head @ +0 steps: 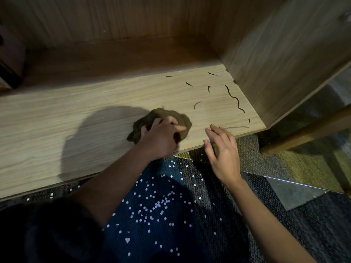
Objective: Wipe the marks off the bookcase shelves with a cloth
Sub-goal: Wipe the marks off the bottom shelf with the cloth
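Cloth, crumpled olive-brown fabric (167,114), lies on the light wood-grain bookcase shelf (76,103), near its front edge, right of centre. Left hand (161,135) on top of it, fingers (171,120) curled round the bunched cloth and gripping it, pressing it to the shelf. Right hand (223,154) just right of the cloth, fingers (220,133) straight and loosely spread, holding nothing, tips resting at the shelf's front edge. Dark scribbled marks (234,98) scattered over the right end of the shelf, between the cloth and the brown wooden side panel (284,63); one long wavy line, several short strokes, one streak just beside the right fingertips. Shadow of hand and arm falls left of the cloth. Dark blue sequinned fabric (152,205) below the arms, over grey-green patterned carpet (266,154).
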The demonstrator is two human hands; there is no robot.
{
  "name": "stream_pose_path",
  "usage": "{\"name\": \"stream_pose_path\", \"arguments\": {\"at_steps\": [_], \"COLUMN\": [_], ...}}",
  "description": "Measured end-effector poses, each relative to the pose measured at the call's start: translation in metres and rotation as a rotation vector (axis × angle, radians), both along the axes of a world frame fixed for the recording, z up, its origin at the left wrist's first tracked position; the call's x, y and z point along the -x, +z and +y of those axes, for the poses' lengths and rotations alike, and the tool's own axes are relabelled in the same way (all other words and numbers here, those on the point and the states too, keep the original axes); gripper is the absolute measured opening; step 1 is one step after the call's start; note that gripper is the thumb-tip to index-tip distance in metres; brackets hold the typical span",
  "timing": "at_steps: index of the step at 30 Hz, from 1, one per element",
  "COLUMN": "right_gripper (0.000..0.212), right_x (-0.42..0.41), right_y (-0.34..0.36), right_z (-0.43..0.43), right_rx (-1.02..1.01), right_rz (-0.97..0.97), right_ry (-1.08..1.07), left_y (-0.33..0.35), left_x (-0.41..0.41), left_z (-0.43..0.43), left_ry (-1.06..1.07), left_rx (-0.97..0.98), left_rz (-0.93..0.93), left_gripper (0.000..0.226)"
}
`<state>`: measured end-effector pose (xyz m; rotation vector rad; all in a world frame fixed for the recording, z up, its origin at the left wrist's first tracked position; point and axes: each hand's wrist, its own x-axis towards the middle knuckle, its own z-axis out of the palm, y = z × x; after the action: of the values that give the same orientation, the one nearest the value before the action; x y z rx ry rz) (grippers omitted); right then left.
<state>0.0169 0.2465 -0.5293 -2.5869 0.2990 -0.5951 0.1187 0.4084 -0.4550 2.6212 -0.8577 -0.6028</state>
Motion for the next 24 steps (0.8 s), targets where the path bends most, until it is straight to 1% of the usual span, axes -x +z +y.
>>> {"name": "stream_pose_path", "arguments": {"at_steps": [2,5,9,10,12,15,17,19,22,24], "right_gripper": [0.042,0.042,0.043,0.043,0.043,0.044,0.043,0.043,0.042,0.043], "right_x": [0.000,0.001,0.001,0.001,0.002,0.003,0.002,0.002,0.002,0.002], "right_y": [0.000,0.000,0.001,0.002,0.003,0.003,0.003,0.002,0.001,0.001], "right_z": [0.000,0.001,0.002,0.001,0.000,-0.001,-0.001,0.001,0.002,0.002], "right_rx": [-0.010,-0.021,-0.022,-0.021,-0.029,-0.046,-0.060,-0.082,-0.100,-0.106], "right_rz": [-0.009,-0.022,-0.004,0.001,0.008,0.012,0.009,0.007,-0.003,-0.008], "right_ry": [0.008,0.011,0.005,0.006,0.012,0.015,0.013,0.012,0.005,0.004], "left_y": [-0.001,0.001,0.002,0.002,0.002,-0.003,-0.006,-0.006,-0.004,-0.002], "left_x": [0.008,0.007,-0.016,-0.016,-0.002,0.013,0.000,-0.022,-0.027,-0.006], "left_z": [0.026,0.043,-0.005,-0.020,-0.038,-0.026,-0.001,0.015,0.003,-0.014], "left_ry": [-0.044,0.017,0.169,0.175,0.105,0.013,0.040,0.111,0.237,0.185], "left_rx": [-0.035,-0.087,-0.023,0.008,0.042,0.038,0.009,-0.031,-0.001,0.036], "left_rz": [-0.031,-0.054,0.003,0.022,0.039,0.041,-0.015,-0.068,-0.041,-0.026], "left_gripper": [0.053,0.058,0.058,0.058,0.057,0.051,0.048,0.051,0.054,0.051]}}
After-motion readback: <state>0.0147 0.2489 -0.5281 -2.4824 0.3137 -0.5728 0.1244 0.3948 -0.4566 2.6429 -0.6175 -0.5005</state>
